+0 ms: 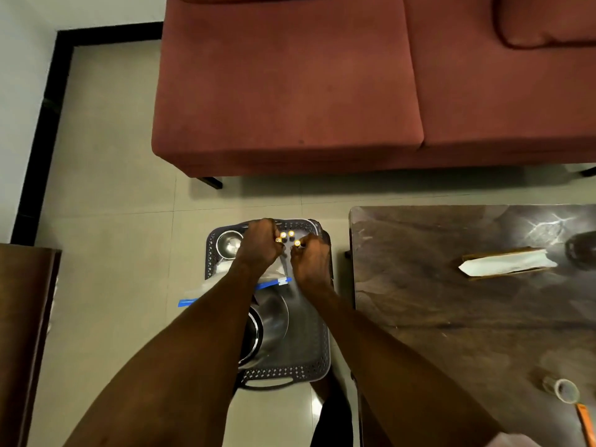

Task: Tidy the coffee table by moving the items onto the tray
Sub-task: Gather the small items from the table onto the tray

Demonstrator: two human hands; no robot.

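A grey perforated tray (317, 356) sits on the floor to the left of the dark coffee table (451, 301). In it lie a small steel bowl (228, 244), a large steel bowl (271, 324) and a clear zip bag with a blue seal (274, 283). Both hands are over the tray's far end. My left hand (259, 245) and my right hand (309, 264) pinch several upright batteries with yellow tops (287, 238). On the table are a paper-wrapped packet (508, 262), a small cup (566, 390) and an orange tool (587, 421).
A red sofa (290, 91) stands behind the tray and table. A dark wooden piece of furniture (22, 317) is at the left edge. A dark round object (582, 248) sits at the table's right edge. The floor is pale tile.
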